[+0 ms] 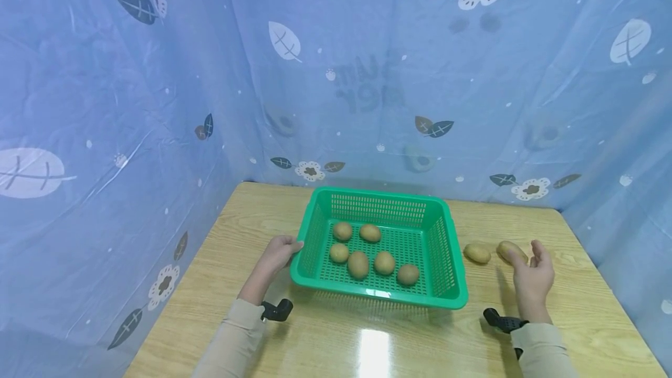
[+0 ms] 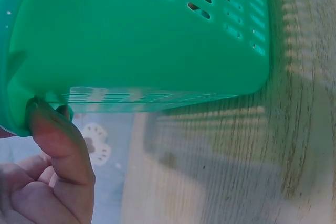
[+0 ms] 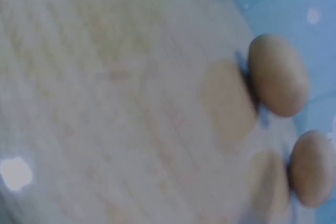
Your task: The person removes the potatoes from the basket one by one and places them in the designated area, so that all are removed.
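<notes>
Pinching the green basket (image 1: 420, 301) are left fingers (image 2: 62, 148), with right fingers (image 1: 539, 251) spread near a potato (image 1: 506, 249).

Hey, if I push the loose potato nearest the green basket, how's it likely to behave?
The potato would probably roll unevenly, being oval and resting on a flat wooden tabletop. It should feel firm, since its rounded shape shows no sag. Pushed toward the green basket, it might soon stop, as the basket stands close by.
</notes>
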A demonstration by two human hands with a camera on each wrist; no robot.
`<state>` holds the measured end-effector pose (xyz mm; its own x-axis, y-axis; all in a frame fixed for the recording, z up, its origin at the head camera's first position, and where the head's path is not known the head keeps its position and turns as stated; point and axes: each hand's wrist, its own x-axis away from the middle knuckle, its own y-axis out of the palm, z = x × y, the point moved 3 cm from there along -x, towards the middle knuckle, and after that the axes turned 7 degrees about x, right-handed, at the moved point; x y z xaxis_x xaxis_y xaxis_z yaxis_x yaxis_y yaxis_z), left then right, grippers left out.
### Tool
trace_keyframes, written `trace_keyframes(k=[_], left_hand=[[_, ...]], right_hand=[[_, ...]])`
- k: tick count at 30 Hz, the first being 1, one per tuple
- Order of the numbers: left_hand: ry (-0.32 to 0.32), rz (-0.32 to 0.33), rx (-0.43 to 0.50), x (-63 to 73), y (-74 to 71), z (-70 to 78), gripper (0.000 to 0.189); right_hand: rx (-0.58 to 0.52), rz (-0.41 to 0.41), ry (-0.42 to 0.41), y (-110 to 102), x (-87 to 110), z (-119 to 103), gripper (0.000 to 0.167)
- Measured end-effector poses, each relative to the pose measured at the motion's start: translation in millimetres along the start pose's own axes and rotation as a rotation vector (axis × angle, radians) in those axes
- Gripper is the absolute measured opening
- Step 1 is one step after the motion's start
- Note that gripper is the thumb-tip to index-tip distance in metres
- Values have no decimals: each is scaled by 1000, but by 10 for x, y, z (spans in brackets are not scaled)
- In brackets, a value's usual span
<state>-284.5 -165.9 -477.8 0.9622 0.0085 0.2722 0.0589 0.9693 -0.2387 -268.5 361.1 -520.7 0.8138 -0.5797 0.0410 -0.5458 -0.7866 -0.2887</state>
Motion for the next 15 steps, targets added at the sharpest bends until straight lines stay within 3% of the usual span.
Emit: trace_keyframes(k=[10, 15], left_hand=[[0, -1, 14, -3, -3, -1, 29], [-1, -2, 15, -5, -2, 1, 30]], right_hand=[[-115, 15, -94, 7, 106, -385, 63], [-259, 16, -182, 37, 159, -579, 61]])
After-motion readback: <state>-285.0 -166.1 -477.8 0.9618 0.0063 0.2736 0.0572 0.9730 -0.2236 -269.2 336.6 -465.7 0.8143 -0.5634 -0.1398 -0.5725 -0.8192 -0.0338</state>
